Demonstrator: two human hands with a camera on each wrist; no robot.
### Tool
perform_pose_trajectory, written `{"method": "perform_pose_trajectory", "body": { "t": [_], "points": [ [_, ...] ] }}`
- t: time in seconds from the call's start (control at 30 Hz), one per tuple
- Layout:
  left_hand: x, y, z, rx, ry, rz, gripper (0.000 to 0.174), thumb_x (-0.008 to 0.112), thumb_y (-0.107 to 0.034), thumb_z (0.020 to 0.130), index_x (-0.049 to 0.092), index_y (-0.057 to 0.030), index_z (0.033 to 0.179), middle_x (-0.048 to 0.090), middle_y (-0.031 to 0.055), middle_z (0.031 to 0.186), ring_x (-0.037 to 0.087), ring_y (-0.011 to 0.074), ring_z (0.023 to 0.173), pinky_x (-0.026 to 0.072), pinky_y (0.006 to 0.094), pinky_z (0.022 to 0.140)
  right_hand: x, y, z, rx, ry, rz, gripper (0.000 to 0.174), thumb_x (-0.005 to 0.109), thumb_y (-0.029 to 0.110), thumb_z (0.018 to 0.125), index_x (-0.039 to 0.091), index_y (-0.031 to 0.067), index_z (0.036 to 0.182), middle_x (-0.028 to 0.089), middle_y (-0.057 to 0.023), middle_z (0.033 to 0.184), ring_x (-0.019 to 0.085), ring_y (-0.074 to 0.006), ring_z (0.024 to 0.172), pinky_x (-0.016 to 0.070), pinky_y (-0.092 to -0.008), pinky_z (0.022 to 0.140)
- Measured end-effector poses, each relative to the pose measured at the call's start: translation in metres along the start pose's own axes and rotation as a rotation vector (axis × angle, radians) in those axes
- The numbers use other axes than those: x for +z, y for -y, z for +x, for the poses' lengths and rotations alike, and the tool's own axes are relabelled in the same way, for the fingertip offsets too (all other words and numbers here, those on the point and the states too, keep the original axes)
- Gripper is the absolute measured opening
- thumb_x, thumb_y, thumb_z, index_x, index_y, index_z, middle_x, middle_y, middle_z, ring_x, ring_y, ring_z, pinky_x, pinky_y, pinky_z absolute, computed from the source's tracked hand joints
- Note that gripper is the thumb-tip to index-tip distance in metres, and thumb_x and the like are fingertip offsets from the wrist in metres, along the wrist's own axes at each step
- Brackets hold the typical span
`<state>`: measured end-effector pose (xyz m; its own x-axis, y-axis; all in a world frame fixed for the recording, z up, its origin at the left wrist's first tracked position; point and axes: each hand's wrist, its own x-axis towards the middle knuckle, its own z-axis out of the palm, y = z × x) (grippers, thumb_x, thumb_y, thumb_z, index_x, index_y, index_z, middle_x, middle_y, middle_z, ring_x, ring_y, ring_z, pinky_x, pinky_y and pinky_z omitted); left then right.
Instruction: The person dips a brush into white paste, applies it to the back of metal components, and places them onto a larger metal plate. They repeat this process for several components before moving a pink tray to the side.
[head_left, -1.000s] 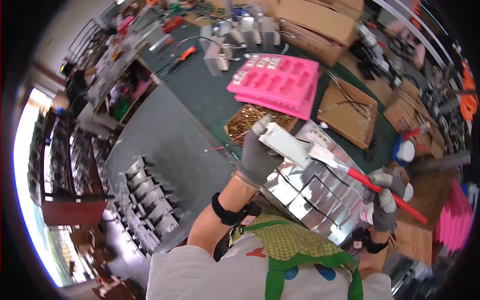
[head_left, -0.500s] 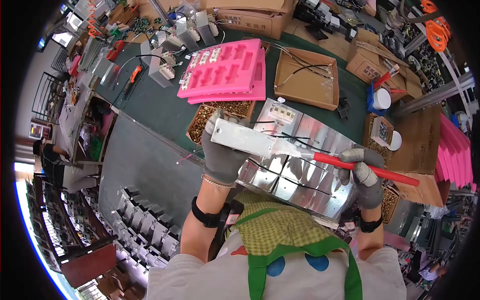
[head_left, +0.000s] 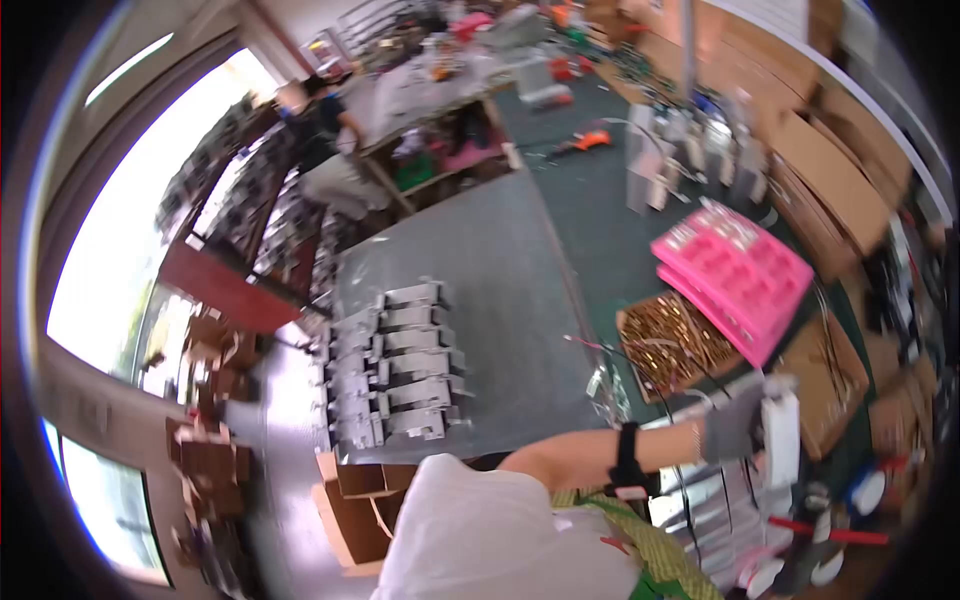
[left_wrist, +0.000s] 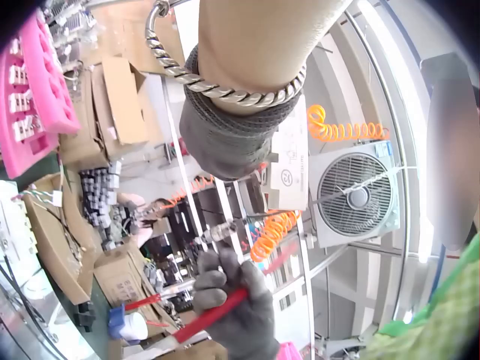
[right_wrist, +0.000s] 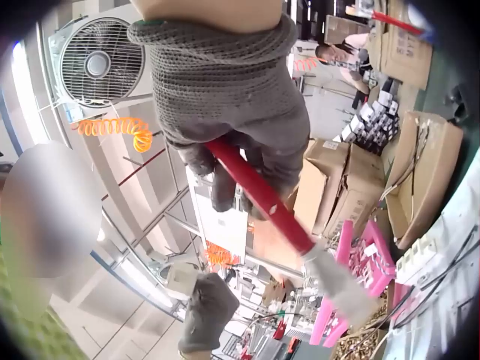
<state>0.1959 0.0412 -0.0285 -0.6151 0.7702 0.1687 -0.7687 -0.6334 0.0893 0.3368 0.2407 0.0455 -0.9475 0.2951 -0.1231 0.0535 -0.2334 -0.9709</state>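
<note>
In the head view my gloved left hand point(head_left: 735, 425) grips a flat white-faced rectangular plate point(head_left: 781, 440), held above the shiny metal parts. My gloved right hand point(right_wrist: 232, 105) holds a brush point(right_wrist: 262, 199) by its red handle, fingers curled round it. White paste coats the brush's working end point(right_wrist: 337, 285). In the right wrist view the left hand with the plate appears farther off, apart from the brush. Below both hands lie silver metal parts point(head_left: 705, 515) with black wires across them.
Brass-coloured screws point(head_left: 665, 340) fill a box next to stacked pink foam trays point(head_left: 735, 280). Rows of metal brackets point(head_left: 415, 365) stand on the grey table point(head_left: 480, 260). A shallow cardboard tray point(head_left: 840, 390) lies to the right. Another person point(head_left: 330, 150) is farther back.
The head view has swung left, so the hands now appear at lower right. The brush end lay on the plate earlier; now it is apart from it. Both hands keep their holds.
</note>
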Motion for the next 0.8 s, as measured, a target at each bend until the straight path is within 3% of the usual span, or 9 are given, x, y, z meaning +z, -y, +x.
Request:
{"method": "perform_pose_trajectory", "body": {
  "t": [0.03,0.07,0.2,0.37,0.47,0.57,0.6,0.7,0.8],
  "points": [
    [0.018,0.014,0.011,-0.103,-0.233,0.043,0.037,0.058,-0.039,0.075,0.05,-0.0135,0.101,0.055,-0.0016,0.088,0.056,0.013,0.071,0.0467,0.031,0.067,0.026,0.014,0.006,0.201,0.108,-0.051,0.029,0.064,0.033,0.074,0.057,0.0065,0.085,0.052,-0.0092,0.071,0.049,-0.0181,0.061,0.0402,-0.0266,0.056],
    [0.053,0.019,0.011,-0.063,-0.293,0.133,0.037,0.06,-0.042,0.074,0.053,-0.0132,0.096,0.057,-0.0009,0.084,0.056,0.0127,0.068,0.0468,0.031,0.067,0.037,0.012,0.01,0.181,0.167,-0.14,0.029,0.064,0.032,0.074,0.057,0.0065,0.085,0.052,-0.0091,0.071,0.049,-0.0181,0.061,0.0401,-0.0266,0.056],
    [0.109,-0.006,-0.003,-0.119,-0.043,0.553,0.028,0.054,-0.039,0.078,0.056,-0.0117,0.072,0.055,-0.0012,0.061,0.052,0.0067,0.056,0.0404,0.0229,0.049,0.073,0.0,0.024,0.026,0.309,-0.315,0.029,0.064,0.032,0.074,0.056,0.0064,0.084,0.052,-0.0087,0.071,0.049,-0.0182,0.06,0.0399,-0.0267,0.056],
    [0.068,-0.006,0.03,0.159,0.008,0.94,0.026,0.059,-0.033,0.075,0.055,-0.0074,0.069,0.053,0.0001,0.058,0.051,0.0087,0.052,0.0404,0.0254,0.048,0.085,-0.006,0.038,-0.074,0.404,-0.501,0.028,0.065,0.032,0.074,0.056,0.0062,0.083,0.052,-0.0081,0.071,0.048,-0.0182,0.06,0.0396,-0.0268,0.055],
    [0.072,-0.033,0.022,-0.047,0.037,1.038,0.03,0.065,-0.031,0.073,0.059,-0.0026,0.065,0.056,0.0026,0.056,0.052,0.0128,0.049,0.0415,0.03,0.048,0.081,-0.007,0.044,-0.124,0.441,-0.619,0.028,0.065,0.031,0.074,0.056,0.0061,0.082,0.052,-0.0078,0.071,0.048,-0.0183,0.059,0.0395,-0.0268,0.055],
    [0.102,-0.063,0.003,-0.207,0.154,1.558,0.03,0.061,-0.029,0.075,0.058,-0.0003,0.068,0.055,0.0037,0.058,0.045,0.0101,0.05,0.0393,0.0258,0.05,0.072,-0.011,0.047,-0.178,0.472,-0.755,0.028,0.065,0.031,0.074,0.056,0.006,0.081,0.052,-0.0075,0.071,0.048,-0.0183,0.059,0.0393,-0.0269,0.055],
    [0.08,-0.066,0.013,-0.184,0.285,1.785,0.038,0.062,-0.04,0.073,0.062,-0.0017,0.074,0.06,0.0081,0.066,0.055,0.0157,0.061,0.0436,0.0294,0.057,0.07,-0.012,0.049,-0.196,0.481,-0.794,0.028,0.065,0.031,0.074,0.056,0.006,0.081,0.052,-0.0073,0.071,0.048,-0.0183,0.059,0.0393,-0.0269,0.055],
    [0.064,-0.08,0.007,-0.348,0.228,2.112,0.049,0.065,-0.049,0.069,0.063,-0.0011,0.081,0.062,0.0078,0.07,0.059,0.018,0.061,0.0457,0.0307,0.058,0.06,-0.02,0.053,-0.236,0.511,-0.905,0.027,0.065,0.031,0.074,0.056,0.0059,0.08,0.052,-0.007,0.07,0.047,-0.0184,0.058,0.0391,-0.027,0.055],
    [0.008,-0.084,0.007,-0.5,0.054,2.057,0.038,0.058,-0.036,0.074,0.062,-0.0008,0.088,0.063,0.0102,0.076,0.06,0.0208,0.071,0.0468,0.0348,0.066,0.045,-0.034,0.056,-0.269,0.543,-1.007,0.027,0.065,0.031,0.074,0.056,0.0058,0.08,0.052,-0.0067,0.07,0.047,-0.0184,0.058,0.039,-0.027,0.055]
  ]
}}
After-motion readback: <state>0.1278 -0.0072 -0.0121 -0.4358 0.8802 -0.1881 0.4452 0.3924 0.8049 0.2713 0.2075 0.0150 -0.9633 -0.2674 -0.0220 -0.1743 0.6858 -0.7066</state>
